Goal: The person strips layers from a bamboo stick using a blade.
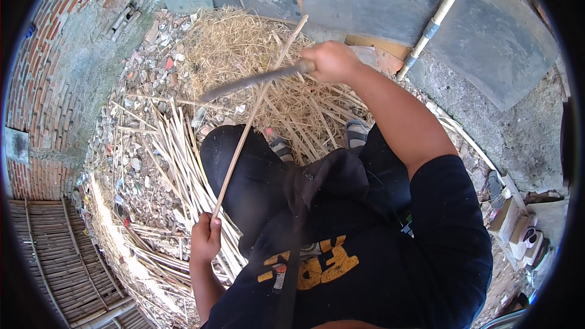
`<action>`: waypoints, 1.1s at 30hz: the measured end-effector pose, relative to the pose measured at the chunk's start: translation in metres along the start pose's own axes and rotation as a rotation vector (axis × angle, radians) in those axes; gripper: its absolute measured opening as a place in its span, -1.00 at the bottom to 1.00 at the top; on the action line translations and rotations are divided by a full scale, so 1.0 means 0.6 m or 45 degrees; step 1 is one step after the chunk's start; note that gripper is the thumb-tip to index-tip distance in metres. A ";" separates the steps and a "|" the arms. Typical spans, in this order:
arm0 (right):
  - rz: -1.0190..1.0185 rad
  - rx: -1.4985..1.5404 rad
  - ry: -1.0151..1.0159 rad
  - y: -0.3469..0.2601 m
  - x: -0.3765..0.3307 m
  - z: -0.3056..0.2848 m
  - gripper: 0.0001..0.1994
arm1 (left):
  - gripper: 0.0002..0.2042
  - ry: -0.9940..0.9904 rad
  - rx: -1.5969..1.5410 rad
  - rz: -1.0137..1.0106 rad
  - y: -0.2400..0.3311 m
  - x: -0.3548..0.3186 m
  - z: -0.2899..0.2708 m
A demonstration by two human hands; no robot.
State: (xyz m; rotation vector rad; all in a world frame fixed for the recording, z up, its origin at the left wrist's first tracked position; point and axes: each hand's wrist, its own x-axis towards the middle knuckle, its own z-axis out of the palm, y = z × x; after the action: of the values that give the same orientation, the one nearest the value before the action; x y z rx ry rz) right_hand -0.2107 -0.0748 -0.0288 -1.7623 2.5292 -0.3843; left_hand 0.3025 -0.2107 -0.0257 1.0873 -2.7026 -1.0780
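Observation:
My left hand grips the near end of a long thin bamboo stick that slants up and away over my knee. A little past the stick's far end, my right hand is closed on the handle of a long dark blade. The blade lies across the stick near its upper part and looks blurred. Below them sits a heap of pale shavings on the ground. I am seated in dark trousers, with my sandalled feet resting in the shavings.
A pile of split bamboo sticks lies to my left on rubble. A brick wall curves along the left. Grey slabs and a white pipe lie ahead. Woven bamboo panels sit at lower left, small boxes at right.

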 end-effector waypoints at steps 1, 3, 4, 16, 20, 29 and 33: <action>0.299 0.214 -0.058 0.018 0.001 -0.004 -0.82 | -0.61 0.012 0.023 -0.004 -0.004 -0.002 -0.002; 0.347 0.161 0.020 0.051 -0.010 -0.009 -0.79 | -0.61 0.027 0.070 0.010 0.008 0.003 -0.008; 0.402 0.114 0.086 0.064 -0.013 -0.006 -0.76 | -0.61 0.029 0.119 0.015 0.012 0.005 -0.010; 0.239 0.084 -0.065 0.048 -0.010 0.004 -0.63 | -0.55 -0.022 0.011 -0.096 -0.012 -0.003 0.002; 0.552 0.191 0.215 0.079 -0.015 -0.008 -0.50 | -0.53 0.029 0.082 -0.029 -0.011 -0.011 -0.002; 0.096 -0.033 -0.063 -0.035 -0.021 -0.046 -0.75 | -0.49 0.019 0.027 0.011 -0.029 -0.011 0.013; 0.283 0.191 -0.029 0.039 -0.012 -0.010 -0.73 | -0.49 -0.001 0.014 -0.023 -0.025 0.000 0.012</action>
State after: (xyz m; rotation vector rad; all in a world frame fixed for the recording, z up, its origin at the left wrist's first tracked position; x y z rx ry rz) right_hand -0.2305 -0.0592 -0.0290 -1.4095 2.5682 -0.5232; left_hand 0.3098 -0.2142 -0.0405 1.1147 -2.7080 -1.0678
